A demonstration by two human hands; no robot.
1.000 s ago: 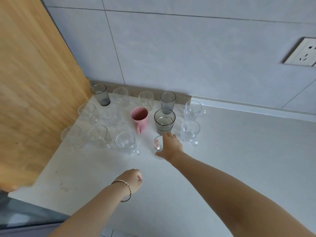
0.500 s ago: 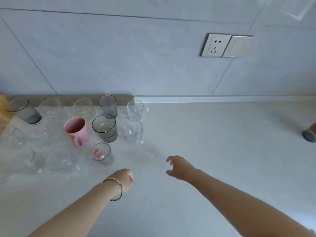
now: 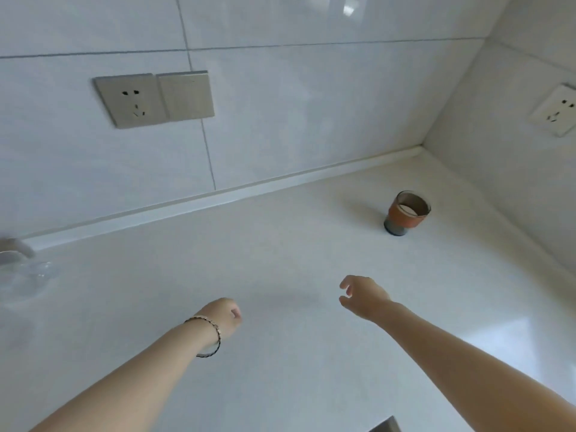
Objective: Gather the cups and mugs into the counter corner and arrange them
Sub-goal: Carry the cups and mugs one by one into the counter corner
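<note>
Cups are scarce in the head view: one dark glass cup (image 3: 407, 212) with an orange-brown band around its middle stands upright on the white counter (image 3: 280, 260), far and to the right, near the corner where the back wall meets the right-hand wall. It stands alone, apart from both walls and well apart from both hands. At the far left edge of the frame, a blurred clear glass (image 3: 21, 269) shows only in part, close to the raised strip along the foot of the back wall; its shape cannot be made out.

Nearer the camera, the right hand (image 3: 363, 296) hangs over the bare counter with its fingers (image 3: 345, 283) loosely curled and spread, thumb apart from them, holding nothing. It lies on the near side of the dark cup, with open counter between them. The left hand (image 3: 223, 316) is to the left of the right one, also over the counter, curled into a loose fist with nothing visible in it. A thin bracelet (image 3: 208, 336) circles the left wrist.

On the tiled back wall, a metal-coloured socket plate (image 3: 131, 99) sits beside a blank plate of the same finish. A white socket (image 3: 558, 112) is fixed on the right-hand wall. A dark corner of something cuts into the bottom edge, right of centre; what it is cannot be told
</note>
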